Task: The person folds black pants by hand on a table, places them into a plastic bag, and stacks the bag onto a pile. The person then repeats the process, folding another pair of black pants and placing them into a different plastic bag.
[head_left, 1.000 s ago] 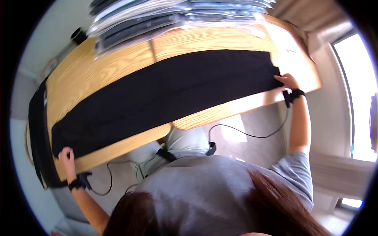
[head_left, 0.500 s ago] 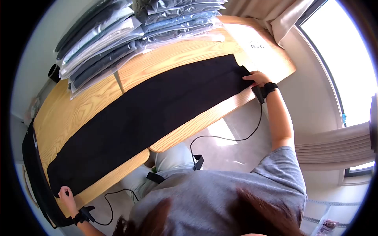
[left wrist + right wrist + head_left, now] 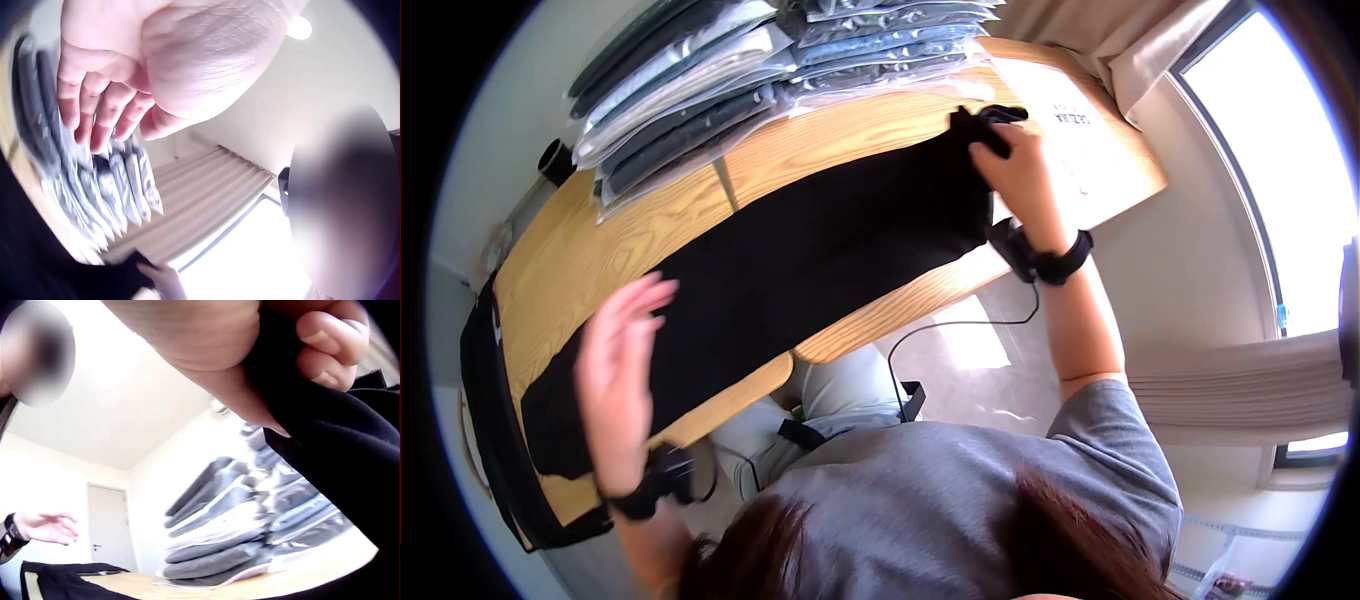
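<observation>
Right hand point(image 3: 1026, 180) around 1 end of black cloth point(image 3: 810, 235), left hand point(image 3: 616, 365) (loose-fingered) above it.

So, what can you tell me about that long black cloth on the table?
The long black cloth looks plain, matte and soft. It lies lengthwise along the wooden table, mostly flat; the right hand grips its right end, bunched and lifted. The left hand hovers near its left part, not touching it.
</observation>
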### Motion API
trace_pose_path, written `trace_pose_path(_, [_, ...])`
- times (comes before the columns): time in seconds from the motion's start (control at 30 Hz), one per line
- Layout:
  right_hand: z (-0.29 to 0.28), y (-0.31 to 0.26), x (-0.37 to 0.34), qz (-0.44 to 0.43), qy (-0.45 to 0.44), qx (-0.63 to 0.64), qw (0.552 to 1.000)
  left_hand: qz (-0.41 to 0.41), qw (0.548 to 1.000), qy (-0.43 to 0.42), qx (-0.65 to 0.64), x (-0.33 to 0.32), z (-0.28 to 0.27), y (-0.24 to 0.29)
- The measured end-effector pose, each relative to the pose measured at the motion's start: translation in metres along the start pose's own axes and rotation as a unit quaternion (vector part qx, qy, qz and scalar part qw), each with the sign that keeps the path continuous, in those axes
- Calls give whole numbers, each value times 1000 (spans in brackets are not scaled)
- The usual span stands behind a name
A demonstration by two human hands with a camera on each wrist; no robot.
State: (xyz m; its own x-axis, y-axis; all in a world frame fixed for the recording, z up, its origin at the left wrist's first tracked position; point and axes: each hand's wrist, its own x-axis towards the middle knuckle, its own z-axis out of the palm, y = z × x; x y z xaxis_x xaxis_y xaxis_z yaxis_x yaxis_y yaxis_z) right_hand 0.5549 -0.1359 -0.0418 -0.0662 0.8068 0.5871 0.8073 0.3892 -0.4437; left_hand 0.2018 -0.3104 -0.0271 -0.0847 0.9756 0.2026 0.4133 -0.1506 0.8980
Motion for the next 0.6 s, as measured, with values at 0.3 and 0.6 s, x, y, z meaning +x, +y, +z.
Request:
trace_pose_path(0.3, [96,-117,-115,-92,-208,55,972,-334,798,-95,-493,47,123,-76])
trace_pose_path(0.6, [74,-95,-148,-219,-149,230,936,-278,894,-11,-351,53,132,-103])
